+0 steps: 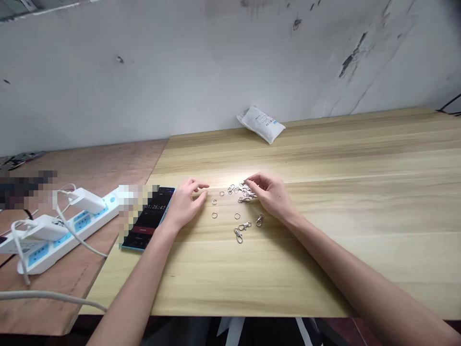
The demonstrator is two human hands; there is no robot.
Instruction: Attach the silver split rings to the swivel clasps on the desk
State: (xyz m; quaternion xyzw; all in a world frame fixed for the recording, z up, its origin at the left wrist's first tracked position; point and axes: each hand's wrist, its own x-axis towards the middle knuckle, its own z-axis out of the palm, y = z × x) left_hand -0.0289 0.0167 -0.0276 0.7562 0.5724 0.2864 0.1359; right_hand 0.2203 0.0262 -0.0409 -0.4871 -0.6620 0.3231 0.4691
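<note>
My left hand (186,202) hovers or rests low over the table beside a few loose split rings (214,215), its thumb and fingers apart and nothing between them. At the pile of small silver swivel clasps (246,192), my right hand (271,193) has thumb and forefinger drawn together. A tiny bit of metal shows at those fingertips, too small to name, and the hand partly hides the pile. Nearer to me lie three separate clasps, one a lobster clasp (238,235). Another single ring (237,216) lies between them and the pile.
A phone (146,226) with a running timer lies left of my left hand. Further left, a white power strip (82,221) carries plugged-in chargers and cables on a brown table (108,163). A white plastic packet (261,125) sits by the wall, at the back of the wooden tabletop (345,182).
</note>
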